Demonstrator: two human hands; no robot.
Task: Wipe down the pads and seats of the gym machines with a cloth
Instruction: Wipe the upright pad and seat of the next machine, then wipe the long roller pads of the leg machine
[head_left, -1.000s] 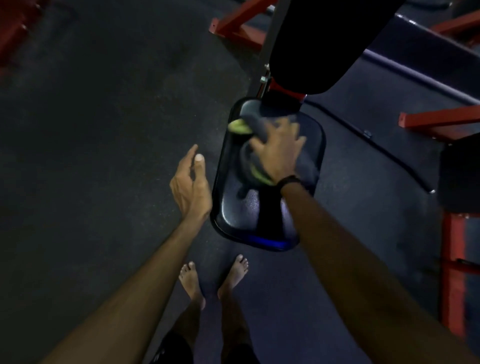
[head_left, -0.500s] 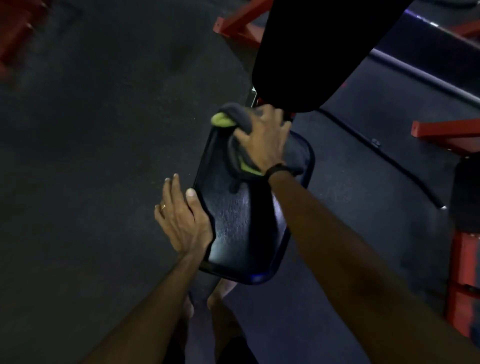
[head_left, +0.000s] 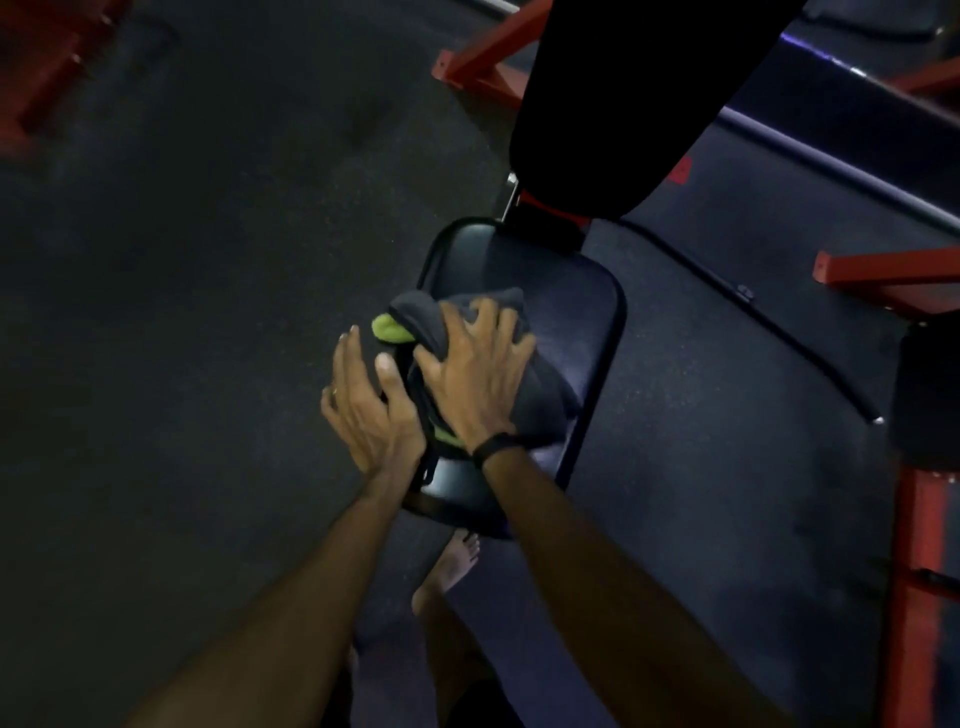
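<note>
Right hand (head_left: 475, 379) has dragged cloth (head_left: 498, 358) nearer across seat (head_left: 571, 312).

No legible text, label, brand, number or sign is observed on any surface in the head view; dim lighting and blur prevent any fine markings from being read.

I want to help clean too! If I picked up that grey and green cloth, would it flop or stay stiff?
Probably floppy: the cloth lies bunched and folded under the right hand on the seat pad. Likely light, since it drapes softly.
</note>
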